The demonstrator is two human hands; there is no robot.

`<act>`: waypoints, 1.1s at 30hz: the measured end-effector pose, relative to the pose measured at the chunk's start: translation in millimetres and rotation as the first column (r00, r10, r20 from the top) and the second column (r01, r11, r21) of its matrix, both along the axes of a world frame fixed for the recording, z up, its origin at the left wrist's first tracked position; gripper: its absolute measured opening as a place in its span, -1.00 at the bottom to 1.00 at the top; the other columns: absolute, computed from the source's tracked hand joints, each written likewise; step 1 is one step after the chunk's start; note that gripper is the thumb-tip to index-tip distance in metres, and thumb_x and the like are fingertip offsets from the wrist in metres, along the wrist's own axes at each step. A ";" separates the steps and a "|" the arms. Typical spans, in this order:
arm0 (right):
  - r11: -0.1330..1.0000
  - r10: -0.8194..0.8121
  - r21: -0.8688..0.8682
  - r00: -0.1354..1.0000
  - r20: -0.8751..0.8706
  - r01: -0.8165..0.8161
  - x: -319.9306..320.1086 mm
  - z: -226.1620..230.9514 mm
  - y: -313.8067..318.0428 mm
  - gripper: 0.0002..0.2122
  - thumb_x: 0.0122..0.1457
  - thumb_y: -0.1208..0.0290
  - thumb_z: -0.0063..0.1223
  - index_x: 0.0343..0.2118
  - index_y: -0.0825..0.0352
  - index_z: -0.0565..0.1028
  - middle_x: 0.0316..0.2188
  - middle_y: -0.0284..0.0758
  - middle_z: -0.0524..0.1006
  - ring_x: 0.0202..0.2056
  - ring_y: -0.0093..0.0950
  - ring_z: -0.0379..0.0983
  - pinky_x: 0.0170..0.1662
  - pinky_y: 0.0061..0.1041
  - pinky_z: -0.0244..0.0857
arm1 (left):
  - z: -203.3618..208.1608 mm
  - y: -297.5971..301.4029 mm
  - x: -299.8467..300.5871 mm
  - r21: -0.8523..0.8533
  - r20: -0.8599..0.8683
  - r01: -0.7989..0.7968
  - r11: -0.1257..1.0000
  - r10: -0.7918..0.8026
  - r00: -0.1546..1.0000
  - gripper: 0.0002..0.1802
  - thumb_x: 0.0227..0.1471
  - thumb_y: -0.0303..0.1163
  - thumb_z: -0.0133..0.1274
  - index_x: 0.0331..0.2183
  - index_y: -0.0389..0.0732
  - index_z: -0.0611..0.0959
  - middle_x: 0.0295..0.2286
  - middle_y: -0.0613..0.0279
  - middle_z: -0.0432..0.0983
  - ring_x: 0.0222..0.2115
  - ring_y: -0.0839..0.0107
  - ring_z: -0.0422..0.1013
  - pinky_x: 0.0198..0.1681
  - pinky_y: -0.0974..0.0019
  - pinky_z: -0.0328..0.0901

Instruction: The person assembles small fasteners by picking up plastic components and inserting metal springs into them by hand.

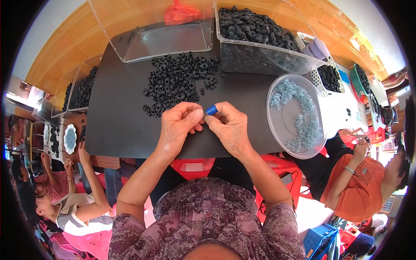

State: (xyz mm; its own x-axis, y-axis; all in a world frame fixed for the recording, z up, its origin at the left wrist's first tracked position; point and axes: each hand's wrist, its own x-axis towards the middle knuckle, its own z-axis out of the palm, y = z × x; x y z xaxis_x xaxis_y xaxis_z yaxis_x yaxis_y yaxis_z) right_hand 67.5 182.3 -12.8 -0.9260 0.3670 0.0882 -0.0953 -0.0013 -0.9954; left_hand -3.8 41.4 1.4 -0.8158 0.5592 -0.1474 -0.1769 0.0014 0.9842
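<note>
My left hand (184, 123) and my right hand (229, 128) meet over the near part of a dark table (119, 112). Thumbs and fingers of both are pinched together at the tips. Whatever sits between them is too small and too covered to make out. A blue covering (211, 110) wraps the tip of a finger on my right hand. Just beyond my left hand spreads a loose pile of small black hollow plastic parts (173, 80). To the right of my right hand stands a round clear tub (281, 123) holding many tiny bluish, shiny pieces (305, 130).
At the back stand a clear plastic box (160, 45) and another clear box (260, 58) heaped with black parts. A white basket (318, 80) is at the back right. A person in orange (357, 186) sits at right; another person (82, 208) works at left.
</note>
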 end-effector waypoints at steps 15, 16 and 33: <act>0.960 0.065 -0.277 0.995 0.069 -0.044 1.1 4.4 -1.5 -0.94 0.08 0.54 0.10 -0.40 0.41 0.51 -0.53 -0.41 0.51 -0.55 -0.73 0.33 -0.50 -0.73 0.22 | -8.7 1.3 9.4 0.240 -0.053 -0.092 0.966 0.107 0.993 -0.61 -0.10 -0.68 0.15 -0.14 -0.31 0.53 -0.40 0.38 0.43 -0.38 0.64 0.35 -0.22 0.57 0.30; 0.960 0.078 -0.274 0.994 0.082 -0.053 1.6 6.7 -1.3 -0.94 0.08 0.53 0.09 -0.41 0.40 0.51 -0.53 -0.40 0.51 -0.56 -0.72 0.33 -0.50 -0.73 0.22 | -10.0 0.9 9.0 0.241 -0.054 -0.092 0.966 0.108 0.993 -0.61 -0.10 -0.68 0.15 -0.14 -0.31 0.53 -0.40 0.38 0.43 -0.38 0.64 0.35 -0.22 0.57 0.30; 0.996 -0.089 0.026 0.996 0.023 0.088 2.4 2.2 -12.7 -0.94 0.06 0.58 0.09 -0.42 0.41 0.43 -0.55 -0.43 0.45 -0.55 -0.69 0.33 -0.49 -0.64 0.26 | -1.0 -5.7 4.9 0.135 0.025 -0.075 0.988 0.073 0.997 -0.72 -0.04 -0.55 0.17 -0.21 -0.35 0.56 -0.42 0.27 0.50 -0.43 0.53 0.43 -0.29 0.46 0.36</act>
State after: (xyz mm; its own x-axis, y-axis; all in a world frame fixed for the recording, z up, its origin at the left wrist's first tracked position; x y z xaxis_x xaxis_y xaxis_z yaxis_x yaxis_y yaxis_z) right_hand 69.9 169.6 -10.7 -0.8920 0.4457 0.0761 -0.0695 0.0310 -0.9971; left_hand 1.1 35.7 0.5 -0.8533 0.5134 -0.0911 -0.1915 -0.1460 0.9706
